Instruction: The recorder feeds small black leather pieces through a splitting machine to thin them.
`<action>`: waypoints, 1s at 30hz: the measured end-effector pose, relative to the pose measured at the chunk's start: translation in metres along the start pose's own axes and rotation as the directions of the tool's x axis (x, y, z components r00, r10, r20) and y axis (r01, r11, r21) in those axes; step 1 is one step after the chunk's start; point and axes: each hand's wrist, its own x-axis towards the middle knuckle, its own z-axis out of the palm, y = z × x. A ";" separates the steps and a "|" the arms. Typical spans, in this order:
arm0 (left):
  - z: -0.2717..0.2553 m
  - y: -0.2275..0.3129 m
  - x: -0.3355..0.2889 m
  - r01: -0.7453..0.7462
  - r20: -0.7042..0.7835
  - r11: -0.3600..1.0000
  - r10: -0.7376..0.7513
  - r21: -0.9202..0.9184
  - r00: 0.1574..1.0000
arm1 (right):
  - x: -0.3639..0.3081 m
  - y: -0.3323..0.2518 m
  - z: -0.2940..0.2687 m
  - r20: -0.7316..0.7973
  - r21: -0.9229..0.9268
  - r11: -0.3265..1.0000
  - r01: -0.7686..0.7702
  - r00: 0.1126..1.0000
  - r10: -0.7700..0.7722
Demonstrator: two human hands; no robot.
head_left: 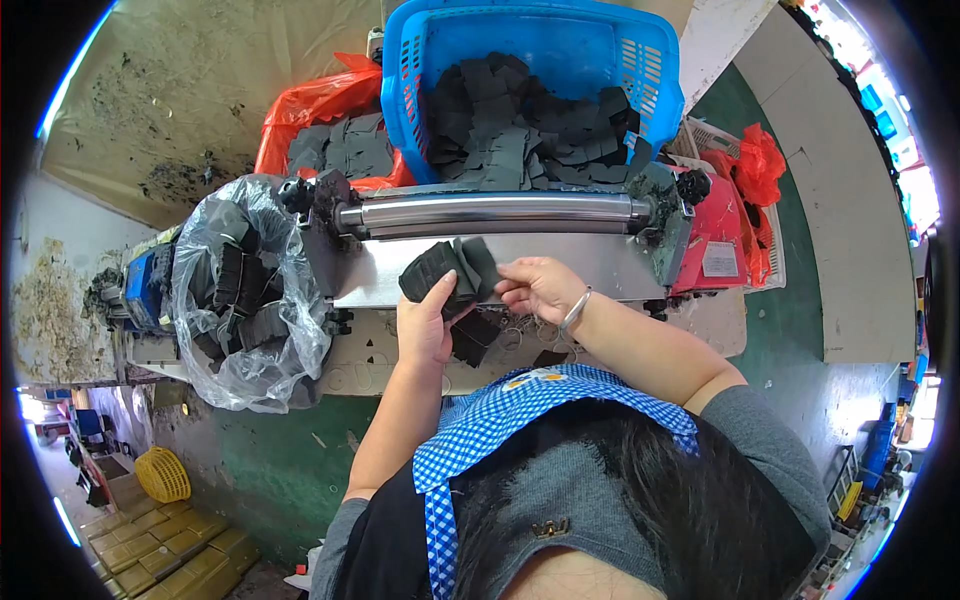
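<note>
My left hand (428, 318) grips a small stack of dark grey flat pieces (432, 270), with the thumb pressed across the top. At the right of the stack, a loose piece (477, 262) tilts away from the others. My right hand (540, 288) is beside that piece, fingers curled together and the fingertips near its edge. Whether they pinch anything is too small to tell. Both hands are just in front of a machine's steel roller (495, 212), over its smooth metal plate (370, 272). More dark pieces (476, 338) lie below my left hand.
Behind the roller stands a blue plastic basket (545, 22) heaped with dark pieces. A red bag (325, 98) with similar pieces is at its left. A clear plastic bag (295, 365) of dark bundles stands left of the machine. The machine's red side housing (712, 235) is at the right.
</note>
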 end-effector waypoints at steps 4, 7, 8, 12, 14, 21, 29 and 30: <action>-0.005 -0.007 0.008 -0.214 0.054 0.962 0.207 0.171 0.977 | 0.005 -0.006 0.005 -0.302 -0.057 0.978 0.199 0.930 -0.207; -0.002 -0.008 0.008 -0.262 0.067 0.933 0.254 0.248 0.965 | -0.009 -0.003 0.022 0.026 -0.383 0.896 0.226 0.972 -0.234; -0.001 -0.008 0.007 -0.264 0.058 0.918 0.258 0.295 0.964 | -0.008 -0.001 0.020 0.025 -0.384 0.895 0.226 0.972 -0.235; 0.000 -0.006 0.008 -0.194 0.020 0.968 0.193 0.161 0.981 | 0.007 -0.001 0.006 -0.102 -0.386 0.910 0.152 0.973 -0.206; -0.002 -0.006 0.009 -0.203 0.014 0.966 0.203 0.163 0.979 | 0.007 -0.011 0.006 -0.297 -0.047 0.974 0.220 0.928 -0.224; 0.009 0.001 0.003 -0.158 -0.046 0.970 0.170 0.185 0.984 | 0.001 0.003 0.012 -0.008 -0.408 0.866 0.290 0.947 -0.321; 0.002 -0.009 0.008 -0.245 0.011 0.949 0.248 0.199 0.969 | -0.005 0.001 0.022 0.019 -0.497 0.833 0.241 0.963 -0.268; -0.002 -0.007 0.010 -0.247 0.011 0.948 0.250 0.199 0.968 | -0.001 -0.003 0.016 -0.080 -0.388 0.909 0.152 0.977 -0.197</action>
